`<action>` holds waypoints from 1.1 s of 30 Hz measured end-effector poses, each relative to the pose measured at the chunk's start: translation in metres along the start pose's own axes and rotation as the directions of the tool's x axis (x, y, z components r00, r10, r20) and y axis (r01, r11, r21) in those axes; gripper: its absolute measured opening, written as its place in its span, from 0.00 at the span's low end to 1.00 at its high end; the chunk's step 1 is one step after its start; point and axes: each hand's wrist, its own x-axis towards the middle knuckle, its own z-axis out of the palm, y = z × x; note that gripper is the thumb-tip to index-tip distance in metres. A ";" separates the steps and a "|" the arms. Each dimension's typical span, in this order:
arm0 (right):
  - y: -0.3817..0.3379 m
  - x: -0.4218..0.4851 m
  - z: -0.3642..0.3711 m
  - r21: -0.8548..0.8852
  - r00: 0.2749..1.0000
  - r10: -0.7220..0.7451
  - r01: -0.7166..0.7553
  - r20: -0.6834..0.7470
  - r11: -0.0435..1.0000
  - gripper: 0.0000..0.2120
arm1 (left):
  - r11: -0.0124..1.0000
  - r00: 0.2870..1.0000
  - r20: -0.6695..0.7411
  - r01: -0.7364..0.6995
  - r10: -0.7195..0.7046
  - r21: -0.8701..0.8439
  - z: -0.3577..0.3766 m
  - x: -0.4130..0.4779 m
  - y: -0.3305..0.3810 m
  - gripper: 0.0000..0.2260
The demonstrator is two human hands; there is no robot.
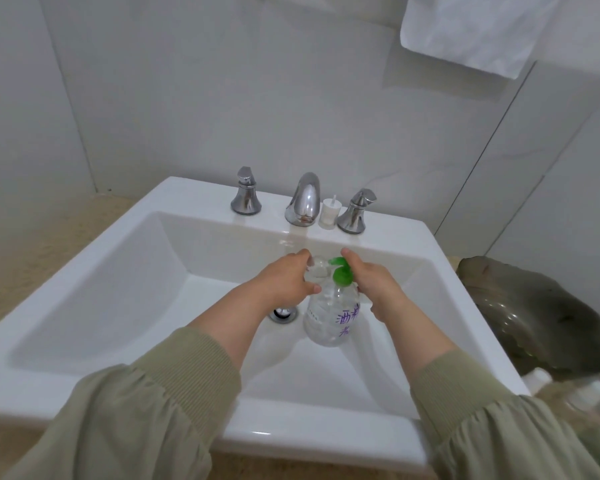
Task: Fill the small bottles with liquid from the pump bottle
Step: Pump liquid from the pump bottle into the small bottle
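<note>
Left grip (284,277) grasps the small bottle (317,268), fingers curled round its clear body, thumb on the near side. It holds the bottle just under the green nozzle (336,260), touching or nearly so; can't tell if liquid is flowing or how full the bottle is. Right grip (371,278) grasps the pump bottle (329,317) at the top: fingers curled against the green pump head (342,276), index finger reaching up beside the nozzle, thumb lower down by the bottle's shoulder. Pump bottle is clear with purple lettering, stands roughly upright in the sink (174,192) basin, just right of the drain (283,313). Both grips are over the basin, either side of the pump head, olive sleeves (136,410) pushed back off the wrists. On the back ledge: chrome spout (303,199) in the middle, one chrome handle (245,195) to its left, another (355,211) to its right. Small white cap (330,213) with a thin tube sticking up sits between the spout and the right one. Sink is set in a beige speckled counter (32,244). White towel (471,29) hangs top right; dark bag (534,313) beside the sink on the right, contents not readable.
</note>
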 end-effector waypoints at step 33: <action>-0.003 -0.006 0.001 0.028 1.000 -0.011 0.012 -0.025 1.000 0.22 | 1.000 1.000 -0.025 -0.014 0.014 -0.003 -0.001 -0.001 0.002 0.17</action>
